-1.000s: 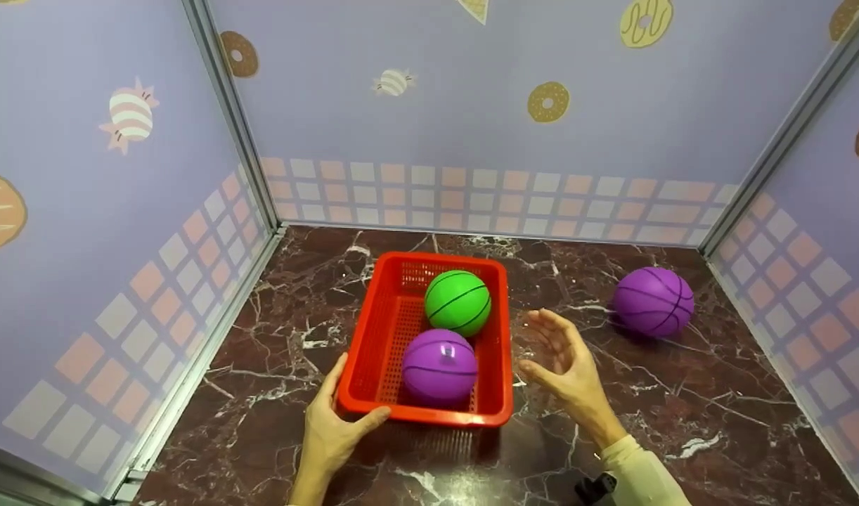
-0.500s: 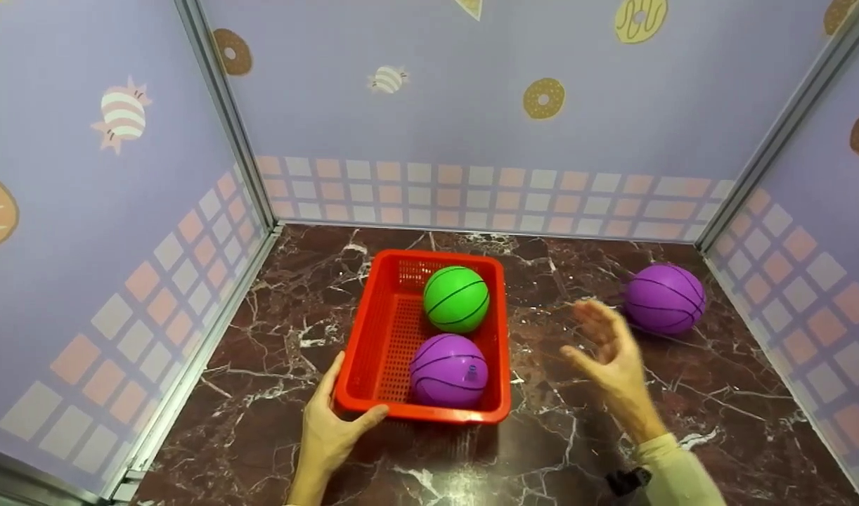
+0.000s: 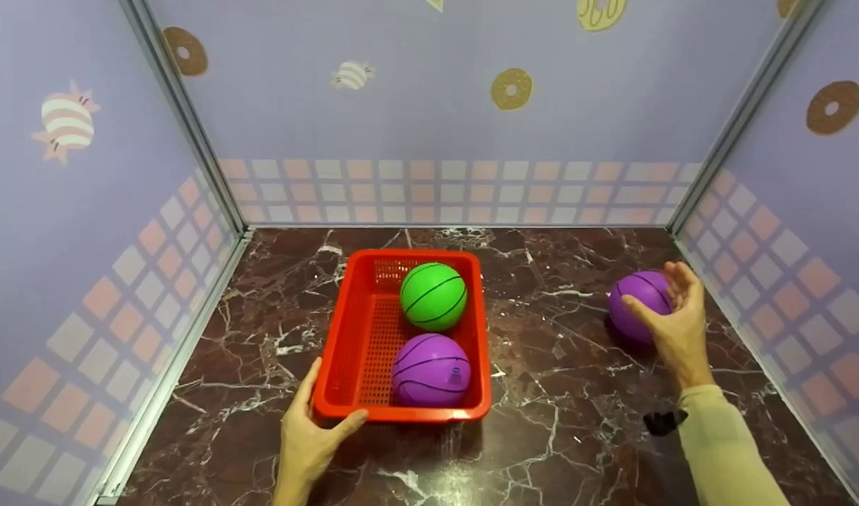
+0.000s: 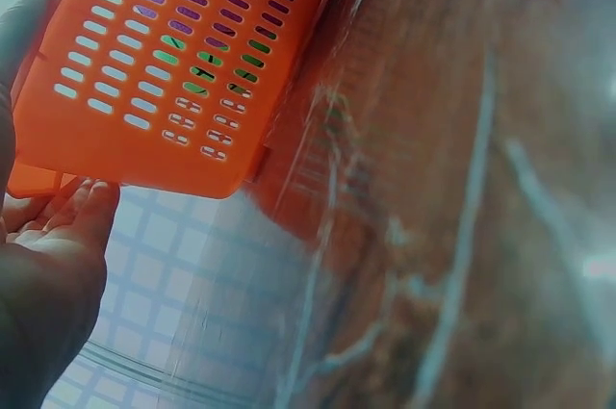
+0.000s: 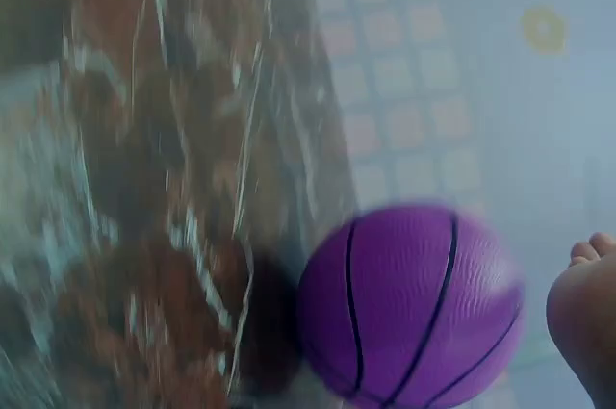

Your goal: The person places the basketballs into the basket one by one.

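Observation:
A red plastic basket [image 3: 429, 414] with slotted walls stands on the table, a green ball [image 3: 434, 296] at its far end and a purple ball [image 3: 431, 370] at its near end. My left hand [image 3: 308, 439] grips the basket's near left corner, thumb over the near rim and fingers along the side. In the left wrist view, those fingers [image 4: 87, 212] lie at the rim of the orange-looking basket wall [image 4: 106, 144]. My right hand [image 3: 679, 327] is at a second purple ball [image 3: 628, 309], fingers spread and partly covering its right side. In the right wrist view, a gap shows between that ball and the hand.
The dark red marbled table [image 3: 535, 450] is enclosed by lilac panels [image 3: 429, 119] at the back and both sides. The right panel [image 3: 788, 232] rises a short way beyond the right hand. A small black object [image 3: 663, 423] shows beside the right sleeve.
My right hand has moved from beside the basket rightward to the second purple ball. The purple ball in the basket has rolled slightly. My left hand keeps its grip; the head view has shifted right.

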Motion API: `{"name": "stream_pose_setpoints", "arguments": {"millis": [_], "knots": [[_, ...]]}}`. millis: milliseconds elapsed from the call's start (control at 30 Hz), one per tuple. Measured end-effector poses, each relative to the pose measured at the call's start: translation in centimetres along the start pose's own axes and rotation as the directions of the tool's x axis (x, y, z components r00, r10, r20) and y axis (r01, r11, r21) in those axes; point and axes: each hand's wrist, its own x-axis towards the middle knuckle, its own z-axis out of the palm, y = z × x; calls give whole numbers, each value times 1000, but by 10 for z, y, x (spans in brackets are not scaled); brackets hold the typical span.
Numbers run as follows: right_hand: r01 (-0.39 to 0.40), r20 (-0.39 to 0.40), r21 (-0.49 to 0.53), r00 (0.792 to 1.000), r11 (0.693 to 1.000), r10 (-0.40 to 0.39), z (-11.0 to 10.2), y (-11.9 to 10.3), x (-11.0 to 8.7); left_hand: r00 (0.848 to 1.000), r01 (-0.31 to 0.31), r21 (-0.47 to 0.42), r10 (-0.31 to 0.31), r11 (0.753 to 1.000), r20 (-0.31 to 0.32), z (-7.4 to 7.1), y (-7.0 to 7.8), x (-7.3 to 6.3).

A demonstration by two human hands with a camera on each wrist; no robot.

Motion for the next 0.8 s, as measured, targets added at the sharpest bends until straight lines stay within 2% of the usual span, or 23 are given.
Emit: {"name": "stream_pose_setpoints", "arguments": {"millis": [167, 267, 333, 467, 567, 667, 800], "knots": [[-47, -42, -97, 998, 994, 43, -18, 19, 13, 1000, 10, -15, -10, 1000, 15, -1, -1, -1], [-50, -50, -215, 998, 975, 40, -25, 25, 16, 1000, 5, -24, -4, 1000, 12, -2, -1, 1], [-35, -39, -313, 999, 949, 24, -30, 28, 17, 1000, 3, -25, -2, 1000, 7, -2, 0, 2], [18, 33, -504, 999, 864, -1, -41, 34, 18, 1000, 5, -36, -5, 999, 4, -2, 0, 3], [38, 80, -588, 997, 808, 11, -52, 41, 15, 1000, 10, -42, -10, 999, 6, -2, -1, 3], [25, 93, -622, 995, 783, 42, -63, 46, 9, 1000, 14, -37, -14, 999, 4, -2, -1, 2], [7, 93, -627, 994, 779, 66, -75, 52, 2, 1000, 14, -40, -14, 999, 6, 0, -3, 1]]}}
